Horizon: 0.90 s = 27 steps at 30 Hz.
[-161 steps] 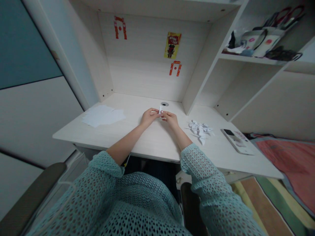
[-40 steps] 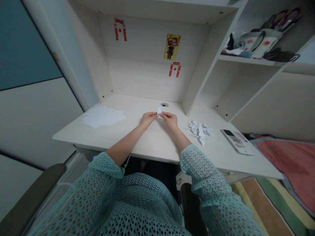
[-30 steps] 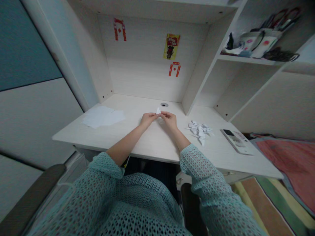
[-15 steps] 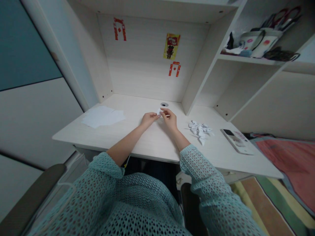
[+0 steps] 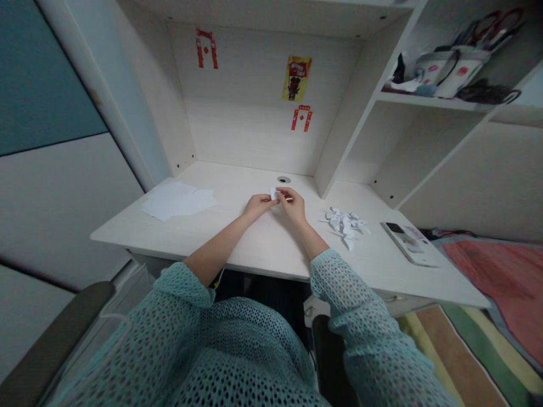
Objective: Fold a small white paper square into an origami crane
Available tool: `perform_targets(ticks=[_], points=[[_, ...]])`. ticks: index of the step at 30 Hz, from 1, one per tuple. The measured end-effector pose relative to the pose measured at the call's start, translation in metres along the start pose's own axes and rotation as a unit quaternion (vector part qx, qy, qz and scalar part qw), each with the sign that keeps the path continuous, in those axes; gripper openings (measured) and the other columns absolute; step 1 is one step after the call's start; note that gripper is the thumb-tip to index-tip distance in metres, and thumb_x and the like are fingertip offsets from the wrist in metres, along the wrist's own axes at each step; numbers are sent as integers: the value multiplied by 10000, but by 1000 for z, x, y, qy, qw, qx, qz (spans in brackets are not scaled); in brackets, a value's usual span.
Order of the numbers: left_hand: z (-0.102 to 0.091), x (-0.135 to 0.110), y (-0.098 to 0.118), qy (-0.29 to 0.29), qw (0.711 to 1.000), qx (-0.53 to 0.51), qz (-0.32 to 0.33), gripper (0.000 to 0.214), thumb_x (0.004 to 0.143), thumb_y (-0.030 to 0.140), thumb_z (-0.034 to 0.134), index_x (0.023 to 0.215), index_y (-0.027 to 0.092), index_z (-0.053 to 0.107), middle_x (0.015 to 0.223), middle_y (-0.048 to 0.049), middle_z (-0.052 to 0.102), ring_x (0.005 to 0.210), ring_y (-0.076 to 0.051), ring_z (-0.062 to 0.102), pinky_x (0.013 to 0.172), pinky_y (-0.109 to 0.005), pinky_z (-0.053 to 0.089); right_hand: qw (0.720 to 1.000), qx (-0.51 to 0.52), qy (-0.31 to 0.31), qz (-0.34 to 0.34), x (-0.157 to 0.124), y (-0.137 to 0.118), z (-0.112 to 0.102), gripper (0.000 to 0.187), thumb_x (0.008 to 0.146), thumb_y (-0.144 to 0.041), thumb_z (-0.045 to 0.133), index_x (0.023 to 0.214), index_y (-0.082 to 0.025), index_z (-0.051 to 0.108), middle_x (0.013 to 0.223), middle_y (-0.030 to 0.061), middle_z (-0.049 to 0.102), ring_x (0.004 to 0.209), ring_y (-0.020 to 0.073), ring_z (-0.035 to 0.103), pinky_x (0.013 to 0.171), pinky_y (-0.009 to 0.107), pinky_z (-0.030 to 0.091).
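A small folded piece of white paper is pinched between both hands above the back middle of the desk. My left hand grips it from the left with fingers closed. From the right, my right hand has thumb and fingertips pressed on the same paper. The fingers cover part of it, so its exact shape cannot be made out. Right of my hands lies a pile of folded white paper pieces. Flat white paper sheets lie at the left of the desk.
The white desk has a round cable hole behind my hands. A phone lies at the right. Cups with scissors stand on the upper right shelf. An upright panel divides the desk's back.
My fingers have shifted slightly on the paper, and a little more of it shows between them. Nothing else has visibly moved.
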<state>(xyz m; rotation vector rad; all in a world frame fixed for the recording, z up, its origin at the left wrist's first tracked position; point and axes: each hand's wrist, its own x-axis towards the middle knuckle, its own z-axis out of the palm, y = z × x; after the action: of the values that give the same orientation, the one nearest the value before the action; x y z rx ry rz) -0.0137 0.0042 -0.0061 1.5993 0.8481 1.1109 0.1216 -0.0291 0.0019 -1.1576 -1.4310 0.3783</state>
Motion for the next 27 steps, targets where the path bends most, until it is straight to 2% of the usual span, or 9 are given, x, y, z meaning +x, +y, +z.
perform_targets(ticks=[6,12,17,23,27], points=[[-3,0,-2,-3,997,80,-2,426,579,545,695,568,142,558,515,39,439,523,-82,350,514,-230,212,1000,2,1,-2,0,-1,1,302,758,-439,555,887,-203,693,870,44,691,691,148,572,612,268,433],[-5,-5,1,9,989,145,3,491,573,567,690,482,165,424,470,65,301,501,-71,245,504,-248,140,1000,1,-1,25,0,-4,-1,293,730,-452,588,785,-188,704,848,53,703,693,153,579,602,265,425],[-4,-7,4,8,992,123,7,488,573,583,685,482,161,458,474,60,308,502,-73,255,503,-250,150,999,8,22,21,0,-4,-2,295,740,-455,576,771,-189,701,814,47,701,709,161,589,609,269,426],[-1,-7,7,14,999,37,-21,435,537,561,721,589,143,613,510,38,447,531,-88,358,517,-237,215,999,5,49,19,0,-4,-2,324,763,-480,540,789,-188,678,814,47,695,704,161,587,623,274,434],[-1,-8,9,22,999,10,-38,393,542,522,740,587,147,634,501,30,471,542,-98,401,530,-241,256,997,26,55,40,2,-2,-2,361,759,-514,531,794,-174,648,811,57,684,724,162,595,647,274,443]])
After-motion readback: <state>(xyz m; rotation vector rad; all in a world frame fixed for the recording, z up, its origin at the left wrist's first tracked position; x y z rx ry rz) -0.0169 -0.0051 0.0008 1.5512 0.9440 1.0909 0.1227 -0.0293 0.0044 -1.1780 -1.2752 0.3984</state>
